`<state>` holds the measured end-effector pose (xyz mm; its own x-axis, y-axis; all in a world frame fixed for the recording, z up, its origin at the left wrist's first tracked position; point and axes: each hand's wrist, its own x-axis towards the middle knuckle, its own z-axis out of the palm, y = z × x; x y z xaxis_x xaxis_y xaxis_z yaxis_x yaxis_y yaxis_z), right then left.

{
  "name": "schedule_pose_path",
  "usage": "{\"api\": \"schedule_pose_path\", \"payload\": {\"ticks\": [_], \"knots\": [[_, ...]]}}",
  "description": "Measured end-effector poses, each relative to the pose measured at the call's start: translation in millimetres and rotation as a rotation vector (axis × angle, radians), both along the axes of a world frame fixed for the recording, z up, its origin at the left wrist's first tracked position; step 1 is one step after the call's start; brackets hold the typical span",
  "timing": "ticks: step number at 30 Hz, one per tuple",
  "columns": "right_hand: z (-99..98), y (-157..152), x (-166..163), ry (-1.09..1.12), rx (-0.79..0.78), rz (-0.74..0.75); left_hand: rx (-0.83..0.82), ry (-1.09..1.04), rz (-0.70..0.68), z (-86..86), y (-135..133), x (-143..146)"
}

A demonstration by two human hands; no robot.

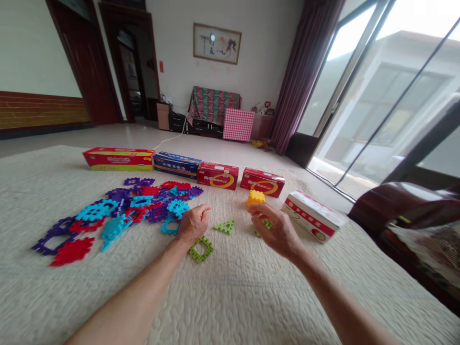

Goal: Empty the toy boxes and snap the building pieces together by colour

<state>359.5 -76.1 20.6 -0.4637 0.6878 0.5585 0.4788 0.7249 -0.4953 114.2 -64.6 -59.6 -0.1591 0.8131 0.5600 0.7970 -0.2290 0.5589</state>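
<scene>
My left hand (193, 224) rests on the quilted cream cover with its fingers curled into a loose fist, nothing visible in it. A green square puzzle piece (201, 249) lies just in front of its wrist, and a green triangle piece (224, 226) lies between my hands. My right hand (273, 229) is closed in a pinch on a green puzzle piece (266, 224), partly hidden by the fingers. A yellow assembled cube (255, 197) stands just beyond that hand. A heap of blue, purple and red puzzle pieces (122, 213) spreads to the left.
Several cartons stand in a row behind the pieces: red-yellow (120, 158), blue (177, 164), two red (217, 175) (262, 181), and a white-red one (312, 215) at the right. A dark wooden armchair (406, 206) stands at the right, by glass doors.
</scene>
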Motion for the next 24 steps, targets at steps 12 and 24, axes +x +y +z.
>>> {"api": "schedule_pose_path", "payload": {"ticks": [12,24], "knots": [[-32.0,-49,-52,-0.304,-0.061,0.559,0.020,-0.096,-0.025,-1.1,3,-3],[-25.8,-38,-41,-0.475,-0.076,0.418,-0.046,0.245,-0.534,4.3,-3,5]]}}
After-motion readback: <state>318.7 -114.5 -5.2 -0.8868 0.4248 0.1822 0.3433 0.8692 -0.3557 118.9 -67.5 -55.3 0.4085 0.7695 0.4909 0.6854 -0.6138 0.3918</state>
